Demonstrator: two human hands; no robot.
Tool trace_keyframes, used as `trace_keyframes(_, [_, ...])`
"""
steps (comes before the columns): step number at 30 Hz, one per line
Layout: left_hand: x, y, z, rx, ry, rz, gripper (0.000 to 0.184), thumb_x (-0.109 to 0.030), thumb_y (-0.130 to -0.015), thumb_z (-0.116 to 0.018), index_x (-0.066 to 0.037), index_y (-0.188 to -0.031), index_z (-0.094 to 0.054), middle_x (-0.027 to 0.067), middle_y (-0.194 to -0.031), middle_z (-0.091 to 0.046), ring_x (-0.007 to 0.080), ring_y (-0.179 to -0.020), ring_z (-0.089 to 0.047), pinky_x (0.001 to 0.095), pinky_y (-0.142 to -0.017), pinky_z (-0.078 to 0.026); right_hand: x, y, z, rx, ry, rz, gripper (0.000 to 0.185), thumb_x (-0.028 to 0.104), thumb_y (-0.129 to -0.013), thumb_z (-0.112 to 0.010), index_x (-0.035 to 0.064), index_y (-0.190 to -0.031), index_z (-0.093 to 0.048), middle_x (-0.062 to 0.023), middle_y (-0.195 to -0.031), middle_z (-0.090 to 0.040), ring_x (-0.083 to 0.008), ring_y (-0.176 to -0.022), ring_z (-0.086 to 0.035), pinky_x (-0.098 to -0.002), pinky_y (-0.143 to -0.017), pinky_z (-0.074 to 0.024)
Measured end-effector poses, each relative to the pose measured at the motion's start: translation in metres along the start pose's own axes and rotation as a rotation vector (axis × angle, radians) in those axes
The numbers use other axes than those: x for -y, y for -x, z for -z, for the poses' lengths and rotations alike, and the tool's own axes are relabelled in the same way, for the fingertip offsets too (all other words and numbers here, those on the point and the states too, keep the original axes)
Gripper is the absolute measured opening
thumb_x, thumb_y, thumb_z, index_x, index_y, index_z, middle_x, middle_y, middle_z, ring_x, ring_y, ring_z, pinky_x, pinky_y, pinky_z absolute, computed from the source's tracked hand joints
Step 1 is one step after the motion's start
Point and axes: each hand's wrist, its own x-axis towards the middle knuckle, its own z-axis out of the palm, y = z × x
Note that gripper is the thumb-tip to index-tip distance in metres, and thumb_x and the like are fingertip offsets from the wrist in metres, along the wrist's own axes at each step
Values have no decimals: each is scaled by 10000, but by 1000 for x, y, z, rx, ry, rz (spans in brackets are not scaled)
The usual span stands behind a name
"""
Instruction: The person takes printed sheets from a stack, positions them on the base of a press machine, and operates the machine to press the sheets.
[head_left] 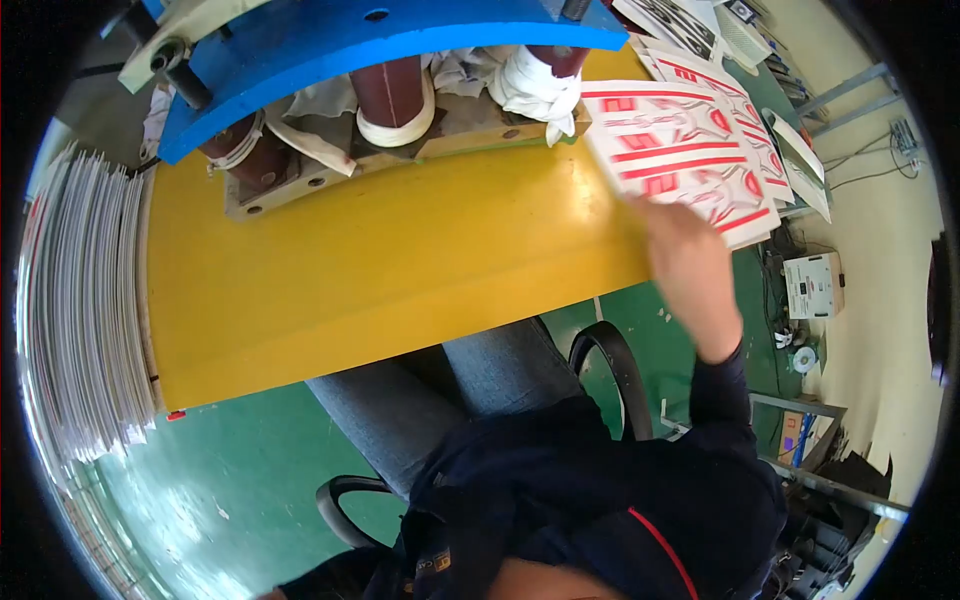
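Note:
My right hand (pixel 692 270), blurred by motion, is closed at the near left corner of a white sheet with red print (pixel 680 150). The sheet's left edge is smeared too, and it lies over more printed sheets at the right end of the yellow table (pixel 400 270). My fingertips are partly hidden by the hand. My left hand is out of sight; only the dark sleeve (pixel 335 578) shows at the bottom.
A blue plate (pixel 400 30) on dark red posts (pixel 388 95) stands on a metal base at the table's back. White cloth wraps the posts. At the far left rises a tall stack of thin sheets (pixel 85 310). A chair armrest (pixel 615 365) is near my right side.

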Motion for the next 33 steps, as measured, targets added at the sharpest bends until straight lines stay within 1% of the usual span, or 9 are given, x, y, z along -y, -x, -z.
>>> trace_keyframes(4, [20, 14, 27, -308, -768, 569, 369, -328, -965, -547, 22, -952, -663, 175, -849, -675, 302, -767, -616, 415, -792, -485, 67, 7, 21, 286, -746, 559, 619, 305, -891, -719, 115, -1447, -527, -206, -1473, -507, -368, -1405, -456, -493, -1156, -369])
trace_keyframes(5, [41, -13, 28, -286, -989, 750, 432, -362, -961, -516, 42, -899, -656, 179, -823, -660, 304, -754, -588, 413, -804, -474, 60, 6, 13, 191, -608, 501, 665, 316, -886, -723, 126, -1484, -502, -203, -1508, -473, -385, -1416, -433, -511, -1159, -345])
trace_keyframes(6, [62, -46, 29, -237, -1119, 989, 433, -327, -890, -539, 59, -1006, -697, 222, -1008, -702, 333, -930, -649, 408, -852, -478, 54, 1, 6, 32, -571, 302, 619, 270, -889, -718, 121, -1457, -523, -205, -1521, -455, -404, -1394, -448, -526, -1142, -351])
trace_keyframes(7, [89, -66, 33, -168, -1128, 1017, 340, -212, -884, -564, 58, -1044, -697, 210, -1070, -697, 340, -1000, -646, 401, -905, -475, 47, 2, -1, -47, -421, 11, 574, 206, -889, -703, 94, -1426, -536, -215, -1498, -477, -418, -1364, -465, -516, -1124, -371])
trace_keyframes(9, [115, -82, 39, -72, -1170, 1098, 274, -73, -870, -577, 50, -1084, -697, 195, -1129, -689, 347, -1075, -636, 408, -972, -462, 33, 1, -15, -117, -193, -78, 530, 132, -868, -698, 77, -1378, -564, -229, -1478, -491, -429, -1335, -482, -497, -1112, -398])
trace_keyframes(15, [153, -75, 73, -151, -1255, 1005, 303, -36, -865, -631, -24, -1156, -714, 188, -1278, -637, 386, -1221, -588, 434, -1071, -419, 29, 1, -11, 15, -525, 106, 475, 48, -836, -658, 80, -1309, -621, -222, -1515, -471, -419, -1408, -437, -461, -1161, -363])
trace_keyframes(19, [185, -70, 80, -17, -1365, 1033, 409, -64, -865, -668, -155, -1262, -707, 178, -1539, -451, 428, -1457, -366, 503, -1165, -344, -9, -15, -18, -3, -508, 63, 520, 9, -788, -650, 92, -1301, -626, -206, -1536, -458, -398, -1460, -394, -447, -1185, -328])
trace_keyframes(22, [195, -74, 92, 148, -1547, 978, 423, -95, -864, -686, -175, -1279, -697, 181, -1559, -434, 447, -1461, -353, 525, -1165, -339, -23, -31, -24, -27, -455, 86, 523, 45, -785, -654, 78, -1306, -609, -210, -1531, -463, -395, -1466, -386, -451, -1198, -302])
trace_keyframes(33, [211, -74, 102, 49, -1569, 951, 436, -138, -882, -639, -169, -1316, -662, 201, -1537, -471, 458, -1471, -345, 537, -1180, -314, -28, -50, -35, -19, -508, 79, 509, 158, -885, -607, 62, -1383, -559, -206, -1555, -442, -384, -1481, -366, -466, -1210, -273])
